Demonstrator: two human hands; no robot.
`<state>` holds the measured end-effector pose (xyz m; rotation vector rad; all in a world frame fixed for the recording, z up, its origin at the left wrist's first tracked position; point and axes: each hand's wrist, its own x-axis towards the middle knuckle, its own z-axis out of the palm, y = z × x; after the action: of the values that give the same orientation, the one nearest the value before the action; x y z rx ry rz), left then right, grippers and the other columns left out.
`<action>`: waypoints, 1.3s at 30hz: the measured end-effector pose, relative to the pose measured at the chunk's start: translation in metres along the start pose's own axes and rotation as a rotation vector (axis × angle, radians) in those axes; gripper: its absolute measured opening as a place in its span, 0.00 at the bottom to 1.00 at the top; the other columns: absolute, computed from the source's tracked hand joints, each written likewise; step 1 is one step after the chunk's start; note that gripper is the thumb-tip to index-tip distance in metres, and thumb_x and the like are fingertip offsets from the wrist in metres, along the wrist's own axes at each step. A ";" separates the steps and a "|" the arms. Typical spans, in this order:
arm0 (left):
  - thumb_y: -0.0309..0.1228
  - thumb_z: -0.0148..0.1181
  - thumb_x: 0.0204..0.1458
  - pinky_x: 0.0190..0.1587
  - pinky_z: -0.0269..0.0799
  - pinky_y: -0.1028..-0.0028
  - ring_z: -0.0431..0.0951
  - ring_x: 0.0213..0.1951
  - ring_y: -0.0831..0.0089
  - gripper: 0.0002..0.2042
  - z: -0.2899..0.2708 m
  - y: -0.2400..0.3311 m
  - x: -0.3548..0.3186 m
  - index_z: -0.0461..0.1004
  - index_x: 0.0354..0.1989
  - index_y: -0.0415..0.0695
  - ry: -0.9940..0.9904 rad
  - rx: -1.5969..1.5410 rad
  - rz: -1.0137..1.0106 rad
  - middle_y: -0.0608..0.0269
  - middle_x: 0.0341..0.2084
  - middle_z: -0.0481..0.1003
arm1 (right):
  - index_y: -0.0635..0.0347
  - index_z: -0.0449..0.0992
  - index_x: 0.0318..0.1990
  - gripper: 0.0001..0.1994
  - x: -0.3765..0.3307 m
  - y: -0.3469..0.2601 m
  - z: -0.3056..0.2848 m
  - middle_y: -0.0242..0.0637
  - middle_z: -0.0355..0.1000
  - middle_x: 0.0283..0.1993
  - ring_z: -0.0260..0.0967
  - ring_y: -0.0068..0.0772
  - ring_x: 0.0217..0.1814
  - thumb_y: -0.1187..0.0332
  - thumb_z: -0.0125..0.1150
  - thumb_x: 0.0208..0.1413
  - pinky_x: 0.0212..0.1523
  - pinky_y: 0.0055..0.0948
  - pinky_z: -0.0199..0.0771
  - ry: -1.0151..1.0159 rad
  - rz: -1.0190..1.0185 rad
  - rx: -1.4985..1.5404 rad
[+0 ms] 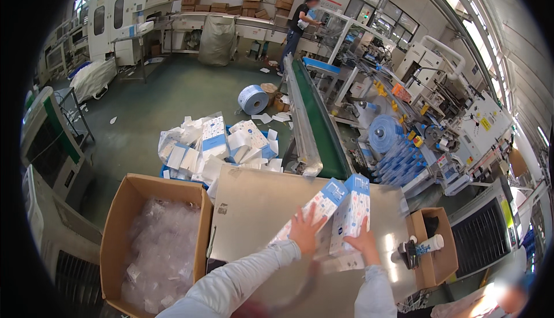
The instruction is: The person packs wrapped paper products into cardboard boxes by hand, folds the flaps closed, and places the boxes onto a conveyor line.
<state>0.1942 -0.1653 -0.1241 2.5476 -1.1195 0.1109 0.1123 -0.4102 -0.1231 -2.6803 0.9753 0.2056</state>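
two blue-and-white tissue packs are being handled on the steel table (254,202): the left hand (304,230) lies spread flat on the left pack (314,208), the right hand (363,241) is clasped round the right pack (352,214), held upright. both are best kept squared, with pressure even.

This is a factory packing hall: a green conveyor belt (316,123) runs past packaging machines (444,116), stacked cardboard cartons (254,1) line the far wall, a blue film roll (253,99) lies on the concrete floor, and what looks like another worker (300,24) stands there.
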 end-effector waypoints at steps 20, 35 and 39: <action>0.50 0.52 0.52 0.52 0.61 0.56 0.63 0.49 0.46 0.27 -0.041 0.063 -0.266 0.62 0.62 0.61 -0.008 -0.127 0.353 0.37 0.62 0.50 | 0.56 0.39 0.69 0.41 -0.431 -0.019 0.113 0.61 0.67 0.47 0.66 0.64 0.48 0.49 0.52 0.55 0.44 0.49 0.68 -0.014 -0.139 0.536; 0.60 0.53 0.46 0.49 0.64 0.58 0.66 0.48 0.44 0.35 -0.028 0.056 -0.245 0.61 0.62 0.57 0.031 -0.182 0.315 0.29 0.58 0.53 | 0.54 0.42 0.68 0.36 -0.421 -0.028 0.126 0.60 0.64 0.49 0.64 0.61 0.50 0.52 0.49 0.57 0.46 0.51 0.66 0.187 -0.098 0.528; 0.59 0.53 0.47 0.49 0.64 0.58 0.67 0.47 0.44 0.35 -0.030 0.058 -0.244 0.62 0.62 0.56 0.036 -0.208 0.302 0.29 0.57 0.55 | 0.55 0.41 0.68 0.36 -0.418 -0.026 0.125 0.61 0.64 0.50 0.64 0.63 0.50 0.52 0.48 0.58 0.46 0.52 0.65 0.183 -0.112 0.550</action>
<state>-0.0125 -0.0203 -0.1309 2.1751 -1.4156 0.1088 -0.1940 -0.0983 -0.1418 -2.2560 0.7838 -0.2961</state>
